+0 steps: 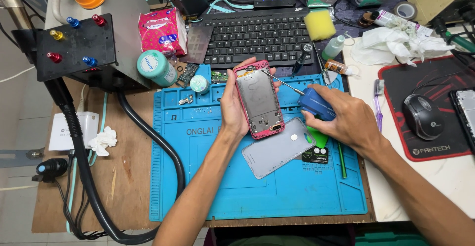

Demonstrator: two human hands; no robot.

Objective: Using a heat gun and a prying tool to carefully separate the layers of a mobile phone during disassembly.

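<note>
Two hands | left (233, 108) grips pink phone frame (259, 99), lengthwise away | right (341, 119) clasps blue screwdriver (312, 102)

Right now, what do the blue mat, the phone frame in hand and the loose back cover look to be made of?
Blue mat: looks like soft matte silicone, with moulded compartments and ruler edges. Phone frame, held in the left hand: glossy pink rim, probably plastic or painted metal, around a dull grey metal-looking inner plate. Back cover: smooth satin silver-grey, likely aluminium, though coated plastic is possible. The right hand grips a blue-handled screwdriver.
</note>
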